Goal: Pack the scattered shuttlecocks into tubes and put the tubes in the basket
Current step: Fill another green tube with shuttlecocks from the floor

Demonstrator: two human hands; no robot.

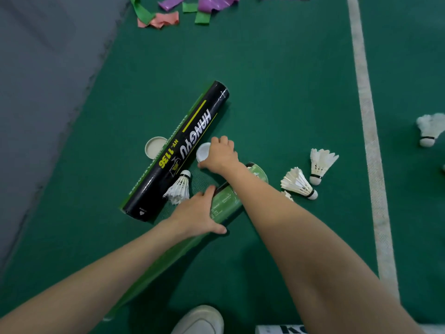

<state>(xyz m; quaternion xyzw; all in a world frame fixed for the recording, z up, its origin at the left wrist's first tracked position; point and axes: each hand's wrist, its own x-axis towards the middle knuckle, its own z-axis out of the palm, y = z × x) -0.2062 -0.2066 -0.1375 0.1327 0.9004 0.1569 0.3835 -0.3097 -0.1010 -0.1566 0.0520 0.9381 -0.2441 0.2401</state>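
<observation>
Green and stiff-looking, the long tube [226, 201] is lying on the floor [289, 92], and the left hand [199, 213] is wrapping its fingers and thumb round the middle of it. The right hand [220, 153] is curling over a white cap [202, 151] just beside the black tube [178, 150]. It seems to be pinching the cap, though the fingers are hiding the edge. One shuttlecock [180, 186] is lying between the two tubes, and more are sitting off to the right. They are looking very light, with feathers that are probably bending and snapping easily, so picking each one up by its round cork end is looking safest.
</observation>
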